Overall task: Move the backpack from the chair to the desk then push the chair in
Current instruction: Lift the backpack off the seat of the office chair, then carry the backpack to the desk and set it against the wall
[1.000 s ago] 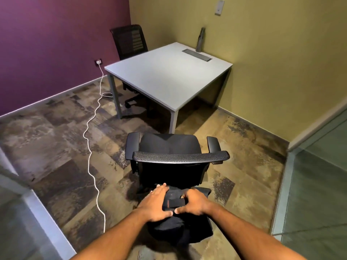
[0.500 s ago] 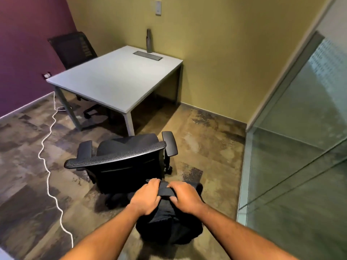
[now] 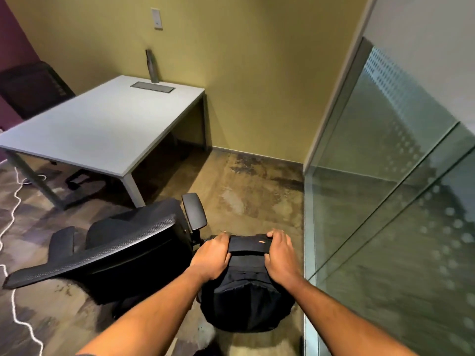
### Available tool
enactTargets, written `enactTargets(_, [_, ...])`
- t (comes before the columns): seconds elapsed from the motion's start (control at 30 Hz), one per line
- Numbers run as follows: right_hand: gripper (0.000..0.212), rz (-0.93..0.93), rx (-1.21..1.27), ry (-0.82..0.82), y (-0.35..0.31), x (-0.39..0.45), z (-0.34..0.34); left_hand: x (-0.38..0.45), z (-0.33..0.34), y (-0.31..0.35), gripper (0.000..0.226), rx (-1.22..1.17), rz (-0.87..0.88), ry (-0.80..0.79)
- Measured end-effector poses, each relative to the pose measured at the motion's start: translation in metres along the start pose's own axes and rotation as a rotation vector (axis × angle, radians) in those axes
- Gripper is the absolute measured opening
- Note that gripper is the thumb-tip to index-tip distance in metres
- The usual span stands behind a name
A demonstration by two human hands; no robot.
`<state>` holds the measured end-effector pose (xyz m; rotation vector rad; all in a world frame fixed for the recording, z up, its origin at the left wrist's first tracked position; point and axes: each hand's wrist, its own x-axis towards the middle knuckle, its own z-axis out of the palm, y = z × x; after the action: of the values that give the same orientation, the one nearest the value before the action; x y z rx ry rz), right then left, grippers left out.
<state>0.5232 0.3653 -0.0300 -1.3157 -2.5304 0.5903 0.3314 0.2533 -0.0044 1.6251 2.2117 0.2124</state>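
Observation:
A black backpack hangs in front of me, low and right of centre, held off the floor by its top. My left hand grips the left end of its top flap and my right hand grips the right end. The black mesh office chair stands to the left of the backpack, its back toward me and its seat bare. The white desk lies beyond the chair at the upper left, with a grey cable hatch near its far edge.
A grey bottle stands at the desk's far edge by the yellow wall. A second black chair sits behind the desk at the left. A white cable snakes over the floor at the left. A glass partition closes off the right.
The backpack, gripped in both hands, has swung from behind the chair to its right side. My view has turned right, so chair and desk now sit further left.

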Motion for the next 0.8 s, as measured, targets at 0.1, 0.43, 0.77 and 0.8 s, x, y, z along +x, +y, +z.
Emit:
enactTargets(0.1, [0.057,-0.005,-0.015,-0.034,0.015,0.037,-0.009,0.042,-0.01,0.002,0.042,0.019,0.044,-0.002])
enactTargets(0.43, [0.053,-0.046,-0.058,-0.052,0.024,0.209,-0.037,0.209,-0.064,-0.029,0.059,-0.022,0.117,0.06])
enactTargets(0.77, [0.05,-0.135,-0.136,-0.089,0.012,0.381,-0.064,0.346,-0.135,-0.06,0.057,-0.047,0.116,0.099])
enactTargets(0.8, [0.051,-0.146,-0.148,-0.101,0.012,0.397,-0.066,0.358,-0.141,-0.062,0.056,-0.043,0.111,0.1])
